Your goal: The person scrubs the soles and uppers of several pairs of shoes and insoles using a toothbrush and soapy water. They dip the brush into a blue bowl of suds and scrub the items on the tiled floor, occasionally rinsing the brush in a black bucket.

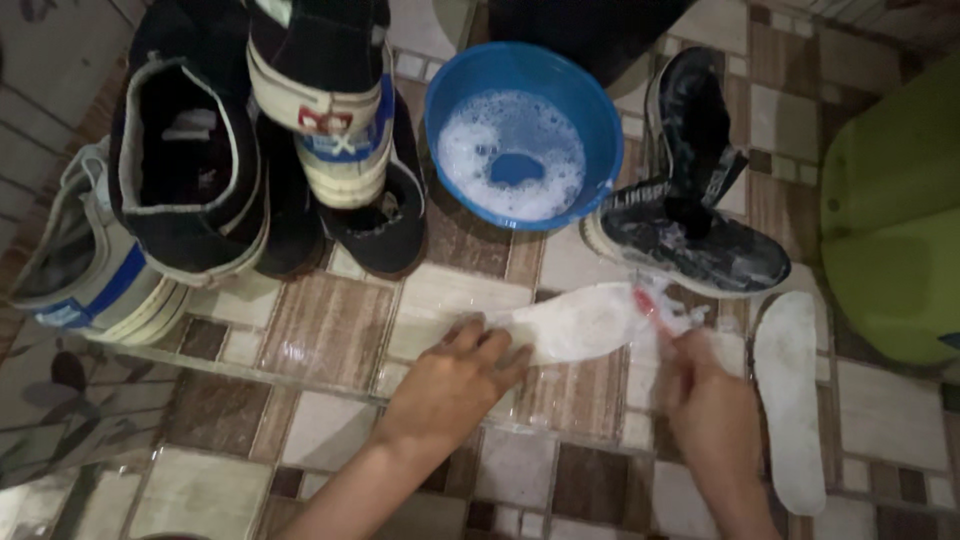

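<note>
At centre frame a white foam insole (575,322) lies flat on the wet patterned floor tiles (320,330). The left hand (462,375) presses its heel end down, fingers spread; the right hand (700,395) is closed on a small red-handled brush (648,303) at the toe end. Best scrubbed in short strokes – firmly pinned – re-dipping in the blue plastic basin of suds (520,130) above.

- I see the white insole (575,322) lying flat on the wet tiled floor, sudsy, lengthwise left to right, below the blue basin.
- I make out a small red brush (646,303) at its right end, blurred, buried in foam.
</note>
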